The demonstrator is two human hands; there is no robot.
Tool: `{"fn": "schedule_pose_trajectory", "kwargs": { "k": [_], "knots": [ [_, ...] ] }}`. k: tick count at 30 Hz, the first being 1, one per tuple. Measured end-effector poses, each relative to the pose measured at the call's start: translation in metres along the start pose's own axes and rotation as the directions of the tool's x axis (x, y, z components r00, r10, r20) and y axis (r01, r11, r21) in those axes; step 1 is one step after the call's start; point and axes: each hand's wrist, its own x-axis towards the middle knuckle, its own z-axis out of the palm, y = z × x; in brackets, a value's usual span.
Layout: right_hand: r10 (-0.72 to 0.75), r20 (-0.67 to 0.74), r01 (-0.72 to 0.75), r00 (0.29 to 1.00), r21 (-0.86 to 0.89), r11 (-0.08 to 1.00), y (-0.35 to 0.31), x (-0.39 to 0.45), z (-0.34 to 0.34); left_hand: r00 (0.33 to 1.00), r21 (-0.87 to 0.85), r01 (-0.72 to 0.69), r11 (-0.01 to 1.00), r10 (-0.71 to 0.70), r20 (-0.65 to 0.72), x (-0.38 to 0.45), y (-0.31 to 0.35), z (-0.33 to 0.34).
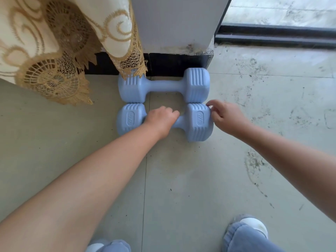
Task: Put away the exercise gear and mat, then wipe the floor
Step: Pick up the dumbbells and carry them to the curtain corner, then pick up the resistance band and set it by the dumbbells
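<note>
Standing over a grey tiled floor (181, 179) with both slippered feet at the near edge, the person reaches forward to two pale blue dumbbells laid side by side at the foot of a white wall corner. At the near dumbbell (198, 122), marked 2KG on its heads, the left hand (161, 119) is curled round the handle, while the right hand (224, 115) touches the outer face of the right head with bent fingertips; the hands are apart, one on each part of the same weight. Just beyond it, touching head to head, the far dumbbell (163, 86) lies against the black skirting (172, 64), its left head partly under the hanging lace cloth (54, 51). To finish this step well, I would judge it best to nudge the near weight square and tight to its partner, keeping fingers out of the gap between the heads, then let go gently. No container is in view; the weights simply rest on the floor. Dark scuffs mark the tiles at right, still unwiped, and no mat shows.
</note>
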Motion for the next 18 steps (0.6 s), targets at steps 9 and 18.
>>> {"fn": "schedule_pose_trajectory", "kwargs": {
  "k": [9, 18],
  "knots": [
    [0.043, 0.27, 0.103, 0.962, -0.505, 0.857, -0.079, -0.044, -0.071, 0.98, -0.075, 0.139, 0.987, -0.148, -0.133, -0.101, -0.032, -0.068],
    [-0.377, 0.373, 0.524, 0.848, -0.478, 0.705, -0.298, -0.161, -0.23, 0.802, -0.457, 0.49, 0.743, -0.589, -0.097, -0.338, -0.055, -0.23]
  ]
}}
